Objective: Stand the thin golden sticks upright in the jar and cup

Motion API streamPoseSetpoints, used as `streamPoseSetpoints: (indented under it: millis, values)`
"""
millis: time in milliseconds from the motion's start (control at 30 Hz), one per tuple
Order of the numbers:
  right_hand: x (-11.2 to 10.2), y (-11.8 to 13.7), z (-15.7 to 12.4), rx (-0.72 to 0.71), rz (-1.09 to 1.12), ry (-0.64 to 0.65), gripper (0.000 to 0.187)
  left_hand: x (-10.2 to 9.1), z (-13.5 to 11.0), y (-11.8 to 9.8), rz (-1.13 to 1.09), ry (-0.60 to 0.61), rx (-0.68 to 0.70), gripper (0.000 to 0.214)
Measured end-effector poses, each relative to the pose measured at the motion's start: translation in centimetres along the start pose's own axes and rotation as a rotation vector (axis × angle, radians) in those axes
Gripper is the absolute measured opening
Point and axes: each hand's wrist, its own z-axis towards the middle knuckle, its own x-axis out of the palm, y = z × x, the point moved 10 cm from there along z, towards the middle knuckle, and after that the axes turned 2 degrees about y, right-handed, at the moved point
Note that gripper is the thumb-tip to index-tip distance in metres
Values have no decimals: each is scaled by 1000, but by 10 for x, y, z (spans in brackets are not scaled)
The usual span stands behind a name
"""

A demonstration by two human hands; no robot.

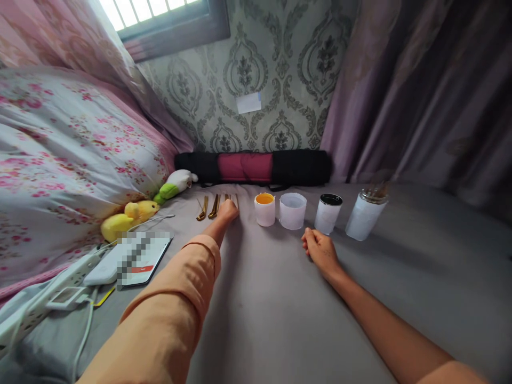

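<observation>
The person's left arm, in a peach sleeve (172, 298), stretches forward from the lower left across a grey sheet (256, 320); the bare right forearm (380, 314) slants in from the lower right. The right hand (320, 250) lies low with its fingers curled loosely together, just in front of a white container with a dark mouth (328, 214). The left hand (229, 209) is at the far end of its reach, knuckles up, at a row of slender gold-coloured pieces (214, 207). Its fingers point away from the view, so whether they are closed on a piece cannot be told; the hand covers part of that row, with thin ends showing beyond it.

Along the back, before the patterned wall (256, 69), lies a long black and maroon roll (246, 167). Nearer, four containers stand side by side to the right of the left hand: a jar of thin sticks (365, 218) at the right end, the dark-mouthed one, a translucent cup (293, 213) and a white cup with orange inside (264, 212). At left are a power strip (76, 272), a phone (154, 261), a yellow plush toy (120, 224) and a green and white one (176, 184).
</observation>
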Motion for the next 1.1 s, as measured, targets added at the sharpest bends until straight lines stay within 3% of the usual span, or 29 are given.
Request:
streamPoseSetpoints:
  millis: [367, 567, 833, 1100]
  values:
    - [1, 2, -2, 6, 21, 13, 43, 0, 4, 6, -245, 11, -34, 11]
    - [0, 3, -2, 15, 25, 15, 43, 17, -6, 7, -597, 75, -101, 2]
    - [0, 3, -1, 0, 33, 11, 45, 44, -23, 4, -1118, 169, -192, 8]
    - [1, 3, -2, 6, 33, 36, 44, 66, -33, -1, -1434, 260, -241, 12]
